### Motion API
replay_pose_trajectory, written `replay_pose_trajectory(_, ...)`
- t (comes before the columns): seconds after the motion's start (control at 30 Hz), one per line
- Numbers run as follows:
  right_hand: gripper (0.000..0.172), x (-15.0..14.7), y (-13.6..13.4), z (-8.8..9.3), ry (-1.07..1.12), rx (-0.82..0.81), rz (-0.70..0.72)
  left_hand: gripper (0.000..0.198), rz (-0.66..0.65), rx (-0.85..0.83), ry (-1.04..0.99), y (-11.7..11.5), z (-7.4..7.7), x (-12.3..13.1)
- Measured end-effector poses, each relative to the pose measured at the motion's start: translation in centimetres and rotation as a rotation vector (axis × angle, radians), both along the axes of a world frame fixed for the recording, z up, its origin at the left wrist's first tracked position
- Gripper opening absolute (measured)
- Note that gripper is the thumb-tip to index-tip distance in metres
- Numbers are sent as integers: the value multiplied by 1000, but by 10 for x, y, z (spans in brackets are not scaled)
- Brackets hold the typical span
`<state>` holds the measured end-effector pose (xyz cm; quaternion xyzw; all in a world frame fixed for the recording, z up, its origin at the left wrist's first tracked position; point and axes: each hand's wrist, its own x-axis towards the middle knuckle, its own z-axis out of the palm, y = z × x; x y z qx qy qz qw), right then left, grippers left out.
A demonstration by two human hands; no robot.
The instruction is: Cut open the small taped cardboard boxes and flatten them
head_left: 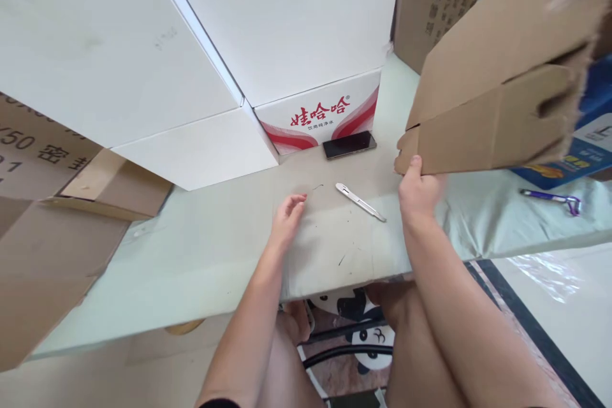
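My right hand [421, 194] is closed on the lower near corner of a brown cardboard box [478, 108], its thumb on the outer face. The box is tilted above the right part of the table, with cut slots and a ragged edge on its right side. Over the middle of the table, my left hand [288, 220] is loosely curled, thumb and fingers slightly apart, with nothing visible in it. A white utility knife [359, 201] lies between the two hands. Just past my left fingertips is a thin dark strand [318, 187].
Large white cartons [306, 19] line the back, one with red lettering; a black phone [349, 145] lies at its foot. Brown boxes [62, 217] stand at left. At right are a blue box [590, 140] and a purple pen [549, 197]. The table's front edge [329, 290] runs above my legs.
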<state>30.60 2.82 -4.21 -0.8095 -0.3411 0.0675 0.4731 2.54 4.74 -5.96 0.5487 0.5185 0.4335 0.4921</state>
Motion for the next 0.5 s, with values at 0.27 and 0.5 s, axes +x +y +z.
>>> replay_pose_trajectory(0.27, 38, 19, 17, 8, -35, -234, -90, 16, -167, 110, 217, -5, 9, 21)
replay_pose_trajectory(0.5, 33, 51, 90, 15, -208, -312, 96, 17, -212, 142, 285, -7, 15, 11)
